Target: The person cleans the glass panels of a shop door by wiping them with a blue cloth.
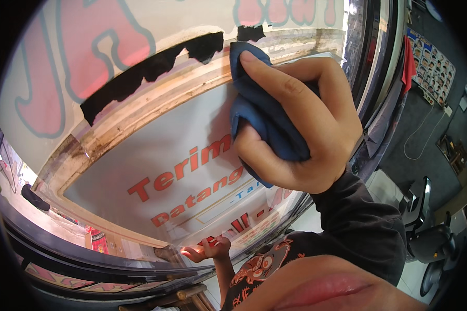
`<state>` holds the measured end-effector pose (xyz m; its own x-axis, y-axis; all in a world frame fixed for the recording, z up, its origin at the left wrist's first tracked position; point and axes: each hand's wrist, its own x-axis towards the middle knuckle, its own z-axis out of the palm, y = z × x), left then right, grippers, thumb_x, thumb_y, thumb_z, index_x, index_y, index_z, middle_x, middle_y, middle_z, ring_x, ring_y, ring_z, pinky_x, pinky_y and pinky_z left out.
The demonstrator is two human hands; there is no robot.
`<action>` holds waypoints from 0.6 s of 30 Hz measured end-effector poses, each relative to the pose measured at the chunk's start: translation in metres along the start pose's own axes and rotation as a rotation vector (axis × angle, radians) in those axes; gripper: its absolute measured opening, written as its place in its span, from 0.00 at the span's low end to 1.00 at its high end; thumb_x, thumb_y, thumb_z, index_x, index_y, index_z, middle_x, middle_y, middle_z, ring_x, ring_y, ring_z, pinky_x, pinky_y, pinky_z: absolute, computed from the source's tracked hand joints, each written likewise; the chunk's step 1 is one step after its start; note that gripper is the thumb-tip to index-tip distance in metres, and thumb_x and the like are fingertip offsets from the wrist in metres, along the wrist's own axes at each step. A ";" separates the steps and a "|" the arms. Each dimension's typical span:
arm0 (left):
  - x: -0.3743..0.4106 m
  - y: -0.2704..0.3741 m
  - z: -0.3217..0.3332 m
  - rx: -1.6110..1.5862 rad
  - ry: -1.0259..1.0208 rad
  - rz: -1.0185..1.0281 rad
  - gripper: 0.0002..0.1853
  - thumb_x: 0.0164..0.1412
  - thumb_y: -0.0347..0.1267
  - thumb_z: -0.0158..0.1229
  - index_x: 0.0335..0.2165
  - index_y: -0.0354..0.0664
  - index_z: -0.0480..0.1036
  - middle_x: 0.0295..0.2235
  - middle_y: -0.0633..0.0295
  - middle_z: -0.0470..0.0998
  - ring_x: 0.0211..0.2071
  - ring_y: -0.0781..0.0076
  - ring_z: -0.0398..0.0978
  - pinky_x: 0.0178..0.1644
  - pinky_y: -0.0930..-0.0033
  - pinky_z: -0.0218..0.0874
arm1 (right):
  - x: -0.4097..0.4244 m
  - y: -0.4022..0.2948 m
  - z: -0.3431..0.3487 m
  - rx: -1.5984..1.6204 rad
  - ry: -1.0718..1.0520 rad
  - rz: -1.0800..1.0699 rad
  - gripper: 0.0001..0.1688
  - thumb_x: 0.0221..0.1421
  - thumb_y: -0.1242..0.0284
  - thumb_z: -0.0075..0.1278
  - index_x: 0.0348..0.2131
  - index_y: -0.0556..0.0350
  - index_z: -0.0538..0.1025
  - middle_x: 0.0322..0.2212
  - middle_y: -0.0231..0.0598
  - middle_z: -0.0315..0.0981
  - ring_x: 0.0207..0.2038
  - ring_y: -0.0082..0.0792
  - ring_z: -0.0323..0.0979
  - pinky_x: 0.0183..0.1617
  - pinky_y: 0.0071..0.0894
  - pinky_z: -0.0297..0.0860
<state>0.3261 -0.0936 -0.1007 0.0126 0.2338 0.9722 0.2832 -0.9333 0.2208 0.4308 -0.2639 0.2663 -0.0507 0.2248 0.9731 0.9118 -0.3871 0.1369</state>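
My right hand grips a bunched blue cloth in front of a glass pane. Its index finger lies extended along the cloth, and the thumb presses into a fold. Behind the cloth, the pane carries a white sign panel with red and blue lettering. Dirty, yellowed tape strips border the panel, along with a torn black strip. Lower down, my left hand has its fingers spread near the pane and holds nothing; whether it touches the glass is unclear.
Large pink letters cover the upper pane. A dark frame runs below it, with bamboo furniture under that. To the right are a hanging curtain, a black chair and a wall poster of head pictures.
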 end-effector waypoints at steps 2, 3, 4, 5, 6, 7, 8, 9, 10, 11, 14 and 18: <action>-0.001 0.002 0.001 -0.006 -0.005 -0.005 0.24 0.53 0.34 0.47 0.47 0.40 0.53 0.56 0.30 0.39 0.59 0.43 0.37 0.61 0.44 0.34 | -0.003 0.003 -0.001 -0.015 0.019 -0.018 0.29 0.29 0.75 0.54 0.39 0.60 0.77 0.26 0.42 0.66 0.27 0.31 0.68 0.31 0.24 0.66; 0.000 0.001 0.000 -0.005 0.000 -0.002 0.24 0.53 0.34 0.47 0.47 0.40 0.53 0.56 0.30 0.39 0.59 0.43 0.37 0.61 0.44 0.34 | -0.003 0.008 -0.002 -0.008 0.026 -0.033 0.28 0.29 0.76 0.54 0.39 0.60 0.77 0.26 0.42 0.66 0.27 0.31 0.68 0.31 0.24 0.66; 0.000 -0.001 0.000 0.002 -0.003 -0.005 0.24 0.53 0.34 0.47 0.47 0.40 0.53 0.56 0.30 0.39 0.59 0.43 0.37 0.61 0.44 0.34 | -0.003 0.014 -0.002 -0.006 0.040 -0.040 0.28 0.29 0.76 0.53 0.38 0.60 0.77 0.26 0.41 0.67 0.27 0.31 0.68 0.32 0.24 0.66; -0.001 -0.001 -0.001 0.010 -0.001 -0.007 0.24 0.53 0.34 0.47 0.47 0.40 0.53 0.56 0.31 0.39 0.59 0.43 0.37 0.61 0.44 0.34 | -0.004 0.019 -0.001 -0.003 0.054 -0.049 0.27 0.29 0.76 0.53 0.38 0.60 0.77 0.26 0.41 0.67 0.27 0.31 0.68 0.32 0.24 0.66; -0.001 -0.002 -0.002 0.010 -0.005 -0.005 0.24 0.53 0.35 0.47 0.48 0.41 0.53 0.56 0.31 0.39 0.59 0.43 0.37 0.61 0.43 0.34 | -0.005 0.025 -0.002 -0.010 0.074 -0.044 0.27 0.29 0.76 0.53 0.38 0.60 0.78 0.26 0.41 0.67 0.27 0.31 0.68 0.32 0.24 0.66; 0.000 -0.002 -0.002 0.013 -0.003 -0.003 0.24 0.53 0.35 0.47 0.48 0.41 0.53 0.56 0.31 0.38 0.59 0.43 0.37 0.61 0.43 0.34 | -0.007 0.030 -0.004 -0.024 0.104 -0.002 0.26 0.30 0.76 0.52 0.38 0.60 0.78 0.26 0.40 0.67 0.28 0.30 0.68 0.33 0.23 0.65; 0.000 -0.003 -0.002 0.019 -0.005 -0.002 0.24 0.53 0.35 0.47 0.48 0.41 0.53 0.56 0.31 0.38 0.59 0.43 0.37 0.61 0.43 0.34 | -0.008 0.035 -0.005 -0.035 0.135 0.041 0.25 0.31 0.77 0.52 0.37 0.60 0.78 0.26 0.40 0.67 0.28 0.29 0.68 0.34 0.21 0.65; 0.000 -0.001 -0.001 0.011 -0.007 -0.001 0.25 0.53 0.35 0.47 0.48 0.41 0.53 0.56 0.31 0.38 0.59 0.43 0.37 0.61 0.43 0.34 | -0.010 0.040 -0.009 -0.056 0.164 0.084 0.24 0.32 0.78 0.51 0.37 0.60 0.78 0.26 0.39 0.67 0.28 0.28 0.68 0.34 0.20 0.64; 0.000 -0.001 -0.002 0.009 -0.007 -0.001 0.25 0.53 0.35 0.47 0.48 0.41 0.52 0.56 0.31 0.38 0.59 0.43 0.37 0.61 0.43 0.34 | -0.013 0.052 -0.011 -0.107 0.224 0.098 0.23 0.33 0.77 0.53 0.37 0.57 0.78 0.25 0.38 0.67 0.26 0.29 0.68 0.32 0.22 0.65; 0.000 0.000 -0.001 0.009 -0.010 -0.001 0.25 0.53 0.35 0.47 0.48 0.41 0.52 0.56 0.31 0.38 0.59 0.43 0.37 0.61 0.43 0.34 | -0.016 0.066 -0.012 -0.158 0.284 0.110 0.22 0.35 0.75 0.54 0.36 0.54 0.78 0.24 0.38 0.67 0.24 0.31 0.68 0.29 0.25 0.65; 0.001 -0.002 -0.001 0.013 -0.011 -0.001 0.25 0.53 0.35 0.47 0.49 0.41 0.52 0.57 0.32 0.38 0.59 0.43 0.37 0.61 0.43 0.34 | -0.024 0.093 -0.017 -0.162 0.363 0.231 0.21 0.34 0.76 0.54 0.35 0.52 0.79 0.22 0.35 0.66 0.23 0.26 0.67 0.27 0.21 0.64; 0.002 -0.003 -0.001 0.019 -0.009 -0.006 0.26 0.53 0.36 0.47 0.49 0.42 0.52 0.57 0.32 0.38 0.59 0.43 0.37 0.60 0.43 0.34 | -0.038 0.114 -0.021 -0.225 0.396 0.316 0.21 0.35 0.76 0.54 0.36 0.52 0.79 0.22 0.34 0.67 0.24 0.24 0.68 0.27 0.21 0.65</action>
<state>0.3240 -0.0906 -0.0993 0.0198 0.2421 0.9700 0.3016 -0.9265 0.2251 0.5278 -0.3354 0.2484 0.0223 -0.2698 0.9627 0.8001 -0.5725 -0.1789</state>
